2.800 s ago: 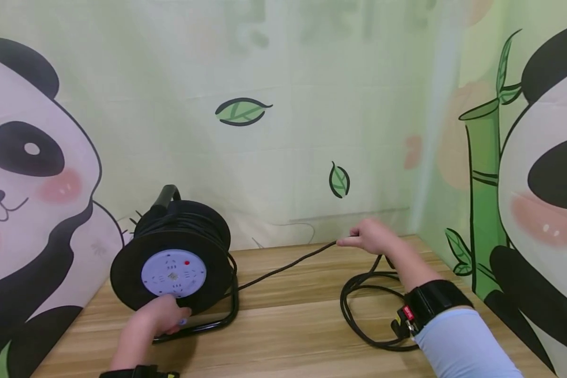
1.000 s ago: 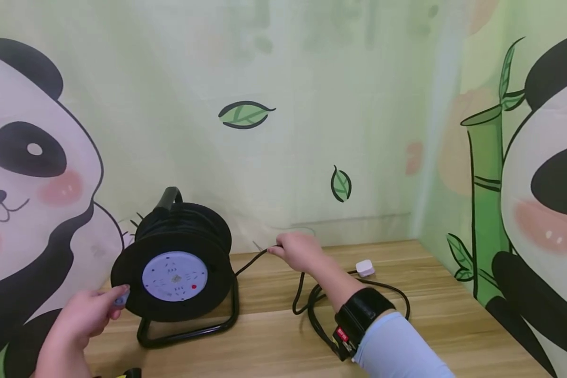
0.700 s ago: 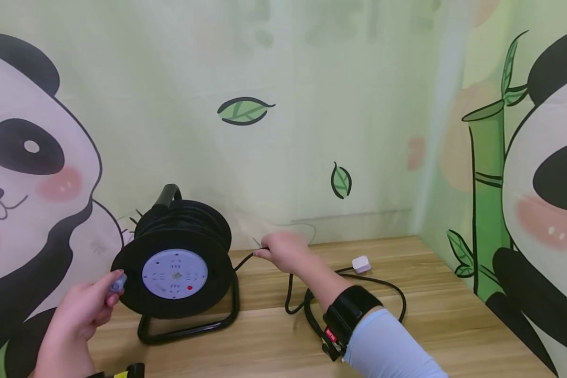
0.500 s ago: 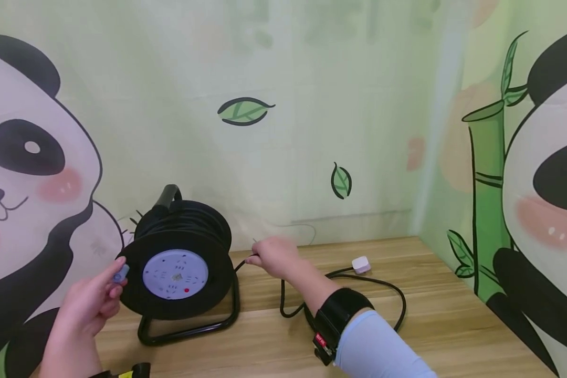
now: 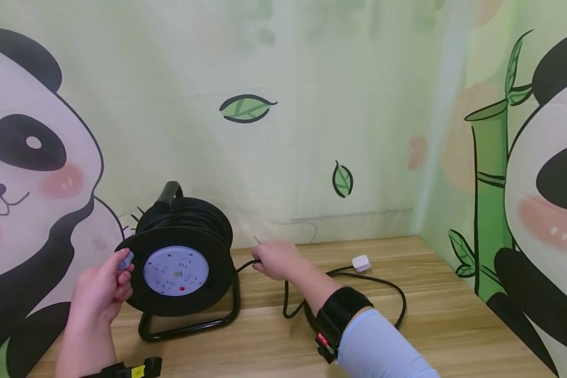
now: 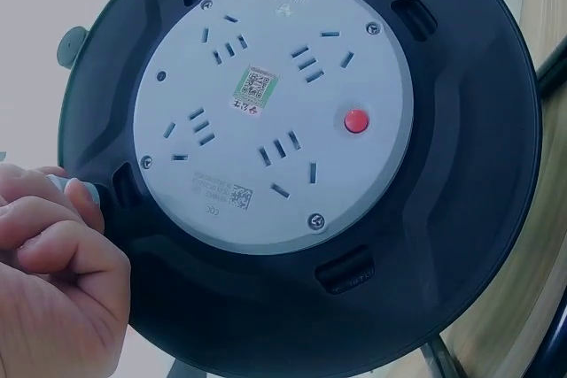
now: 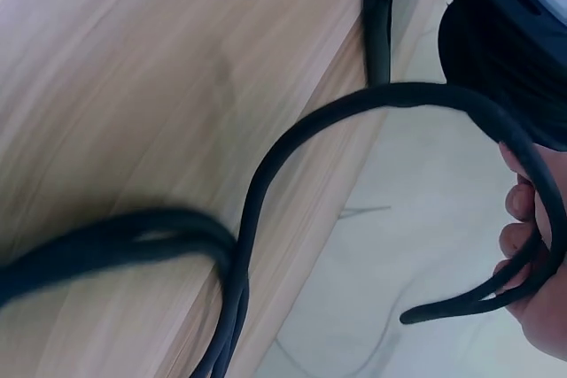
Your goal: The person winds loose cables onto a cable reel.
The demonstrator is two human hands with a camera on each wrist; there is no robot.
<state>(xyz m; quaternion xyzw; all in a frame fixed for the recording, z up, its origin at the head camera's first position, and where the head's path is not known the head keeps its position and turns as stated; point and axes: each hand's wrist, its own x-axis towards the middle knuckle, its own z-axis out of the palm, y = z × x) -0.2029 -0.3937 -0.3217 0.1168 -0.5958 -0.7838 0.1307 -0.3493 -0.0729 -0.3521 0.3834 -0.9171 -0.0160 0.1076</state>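
Note:
A black cable reel with a pale socket face and a red button stands at the left of the table on a bent tube frame. My left hand pinches its light blue crank knob between thumb and fingers at the disc's left edge. To the right of the reel, my right hand grips the black cable a short way from where it runs onto the drum. In the right wrist view, loops of cable hang around and below that hand.
Slack cable lies in a loose coil on the wooden table, partly behind the right forearm. At its end sits a white plug. A printed cloth backdrop with pandas and leaves rises behind the table's back edge.
The left hand has carried the knob clockwise from below the reel up its left side, turning the disc. The right hand has moved left toward the reel with the cable; the plug has come into view.

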